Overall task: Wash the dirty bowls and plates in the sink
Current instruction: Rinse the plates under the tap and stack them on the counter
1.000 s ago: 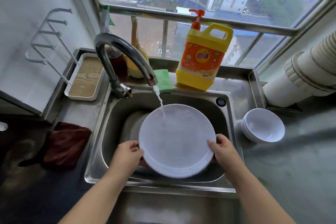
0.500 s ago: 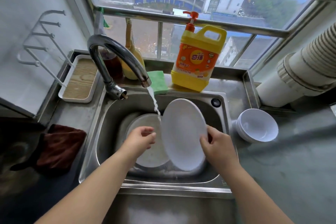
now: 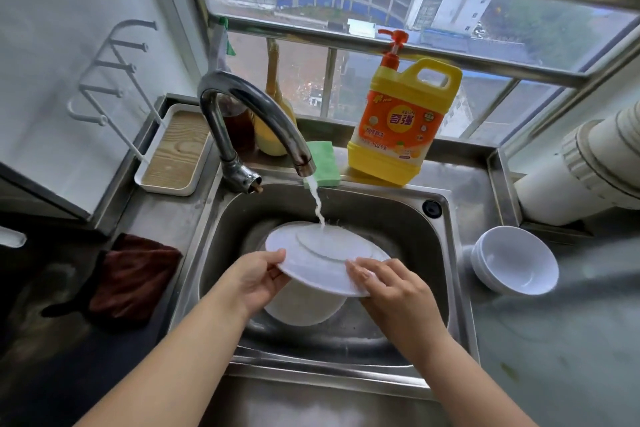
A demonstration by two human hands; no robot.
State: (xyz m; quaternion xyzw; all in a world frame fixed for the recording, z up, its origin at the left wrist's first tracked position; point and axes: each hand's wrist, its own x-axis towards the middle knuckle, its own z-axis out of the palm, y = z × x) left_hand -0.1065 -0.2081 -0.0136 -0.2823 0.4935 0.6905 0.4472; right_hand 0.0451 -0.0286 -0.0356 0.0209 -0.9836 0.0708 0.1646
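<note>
My left hand (image 3: 254, 276) grips the near-left rim of a white plate (image 3: 322, 262), thumb on top, the fingers curled beneath and out of sight. My right hand (image 3: 389, 284) lies on the plate's right edge with fingers fairly straight and spread flat over the surface; whether the thumb hooks under the rim I cannot tell. The plate is held underside up, tilted over the sink (image 3: 440, 253), its raised foot ring showing; smooth, matte, likely plastic. Water (image 3: 317, 201) from the curved metal faucet (image 3: 249, 114) strikes the far edge of the plate and blurs there. Under it, partly covered by my hands and the plate, sits a second white plate (image 3: 304, 308) on the sink floor; its far half is hidden. The basin is brushed steel, wet and scuffed, with a round black overflow hole at the back right. Right of the basin on the counter, stacked white bowls (image 3: 516, 262), glossy, count unclear. Behind, on the ledge: a green sponge (image 3: 323, 163), partly behind the spout, and a yellow-orange detergent jug (image 3: 401, 121) with a red pump. Bottles behind the faucet are mostly blocked. Left: a white tray with a wood-grain base (image 3: 176, 152) and a dark red cloth (image 3: 135, 274) in shadow.
</note>
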